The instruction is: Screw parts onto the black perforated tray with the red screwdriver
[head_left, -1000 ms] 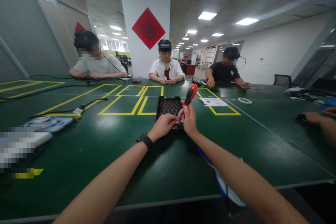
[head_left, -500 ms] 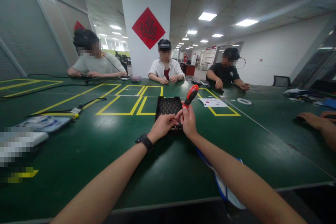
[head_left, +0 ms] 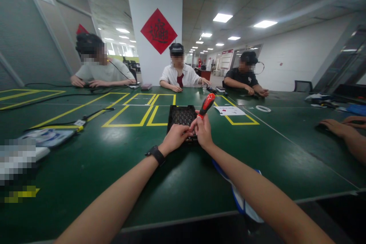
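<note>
A red and black screwdriver (head_left: 207, 104) is gripped in my right hand (head_left: 203, 130), its handle tilted up and to the right. Beneath both hands lies a black tray (head_left: 182, 115) with a patterned floor, on the green table. My left hand (head_left: 175, 137), with a black band on the wrist, is closed over the tray's near part. Its fingertips meet those of my right hand, and whatever they may pinch is too small to make out.
Yellow tape outlines (head_left: 124, 125) mark the green table (head_left: 114, 171). A white paper (head_left: 230, 111) and a white ring (head_left: 263, 109) lie to the right. Blue-white cloth (head_left: 238, 198) sits under my right forearm. Three people sit opposite; another person's hands (head_left: 337, 126) rest at far right.
The view has shifted slightly. The middle person across the table has stretched an arm out toward dark items on the table, and the person in black has brought both hands together. My hands barely differ.
</note>
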A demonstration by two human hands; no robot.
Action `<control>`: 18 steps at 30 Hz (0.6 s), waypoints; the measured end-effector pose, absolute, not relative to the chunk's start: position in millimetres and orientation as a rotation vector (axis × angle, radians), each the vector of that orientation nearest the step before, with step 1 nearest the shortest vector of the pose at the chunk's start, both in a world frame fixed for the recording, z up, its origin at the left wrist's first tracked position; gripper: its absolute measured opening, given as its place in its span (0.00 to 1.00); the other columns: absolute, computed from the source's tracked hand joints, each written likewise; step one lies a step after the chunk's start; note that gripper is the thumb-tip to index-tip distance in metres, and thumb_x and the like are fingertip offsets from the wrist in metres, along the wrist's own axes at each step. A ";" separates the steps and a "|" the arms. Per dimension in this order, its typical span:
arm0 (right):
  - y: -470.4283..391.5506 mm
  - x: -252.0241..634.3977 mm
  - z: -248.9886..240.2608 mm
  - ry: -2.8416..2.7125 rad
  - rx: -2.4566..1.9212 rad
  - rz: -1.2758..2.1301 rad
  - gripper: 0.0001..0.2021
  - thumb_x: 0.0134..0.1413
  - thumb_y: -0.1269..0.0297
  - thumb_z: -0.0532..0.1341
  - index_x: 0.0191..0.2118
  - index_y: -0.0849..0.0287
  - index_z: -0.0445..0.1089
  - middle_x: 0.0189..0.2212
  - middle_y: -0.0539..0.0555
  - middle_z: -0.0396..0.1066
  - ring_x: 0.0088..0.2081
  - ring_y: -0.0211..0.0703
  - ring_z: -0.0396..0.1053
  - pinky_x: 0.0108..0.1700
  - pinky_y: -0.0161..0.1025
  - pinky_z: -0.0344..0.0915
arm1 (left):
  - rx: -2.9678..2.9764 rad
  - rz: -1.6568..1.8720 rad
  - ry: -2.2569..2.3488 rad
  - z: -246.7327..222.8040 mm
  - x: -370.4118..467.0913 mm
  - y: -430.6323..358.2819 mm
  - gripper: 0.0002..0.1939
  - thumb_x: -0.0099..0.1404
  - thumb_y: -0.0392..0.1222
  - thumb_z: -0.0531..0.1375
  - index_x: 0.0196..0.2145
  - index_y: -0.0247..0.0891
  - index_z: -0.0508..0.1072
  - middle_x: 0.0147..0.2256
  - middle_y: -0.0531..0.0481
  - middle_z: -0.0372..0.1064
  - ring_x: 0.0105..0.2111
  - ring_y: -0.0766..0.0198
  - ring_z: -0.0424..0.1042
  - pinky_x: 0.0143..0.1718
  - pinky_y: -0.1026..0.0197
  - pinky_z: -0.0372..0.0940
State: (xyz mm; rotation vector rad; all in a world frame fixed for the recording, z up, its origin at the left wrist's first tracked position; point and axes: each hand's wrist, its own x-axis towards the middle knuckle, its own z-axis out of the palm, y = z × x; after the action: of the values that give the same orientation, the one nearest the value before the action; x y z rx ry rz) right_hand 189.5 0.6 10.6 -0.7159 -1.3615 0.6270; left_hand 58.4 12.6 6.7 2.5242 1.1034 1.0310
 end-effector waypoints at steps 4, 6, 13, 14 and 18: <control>0.8 190.8 10.1 -1.376 -0.729 0.618 0.17 0.57 0.55 0.46 0.48 0.58 0.56 0.17 0.44 0.62 0.15 0.29 0.54 0.18 0.27 0.53 | 2.514 1.032 1.095 7.8 59.8 11.7 0.09 0.57 0.43 0.56 0.27 0.35 0.71 0.24 0.52 0.68 0.25 0.67 0.64 0.30 0.66 0.56; 0.0 190.7 10.5 -1.381 -0.728 0.604 0.16 0.57 0.56 0.47 0.47 0.58 0.57 0.17 0.44 0.62 0.16 0.29 0.55 0.19 0.27 0.54 | 2.508 1.068 1.131 8.2 60.6 11.1 0.09 0.54 0.45 0.59 0.27 0.36 0.70 0.24 0.52 0.69 0.26 0.67 0.65 0.31 0.66 0.56; 0.9 190.6 10.4 -1.387 -0.725 0.635 0.17 0.58 0.55 0.45 0.48 0.58 0.57 0.17 0.44 0.63 0.14 0.28 0.53 0.18 0.27 0.53 | 2.553 1.038 1.100 7.0 58.5 13.5 0.08 0.56 0.43 0.58 0.24 0.35 0.70 0.23 0.52 0.68 0.25 0.68 0.64 0.30 0.66 0.55; 1.7 190.8 10.0 -1.390 -0.726 0.649 0.17 0.58 0.55 0.45 0.48 0.59 0.57 0.17 0.44 0.63 0.14 0.28 0.52 0.17 0.27 0.52 | 2.550 1.021 1.090 6.8 58.3 13.9 0.08 0.57 0.42 0.57 0.25 0.35 0.71 0.23 0.52 0.68 0.25 0.68 0.64 0.30 0.66 0.55; 2.7 191.1 9.6 -1.393 -0.732 0.640 0.17 0.57 0.55 0.46 0.47 0.59 0.58 0.18 0.44 0.63 0.14 0.28 0.53 0.17 0.27 0.52 | 2.503 1.022 1.077 7.2 59.1 12.8 0.07 0.58 0.41 0.56 0.28 0.35 0.71 0.24 0.52 0.69 0.25 0.68 0.65 0.30 0.67 0.56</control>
State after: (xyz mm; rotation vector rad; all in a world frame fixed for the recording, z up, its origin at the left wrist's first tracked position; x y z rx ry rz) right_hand 191.1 2.7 9.6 -0.7324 -1.3926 0.6402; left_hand 59.1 12.8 7.2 2.5030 1.0771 1.0216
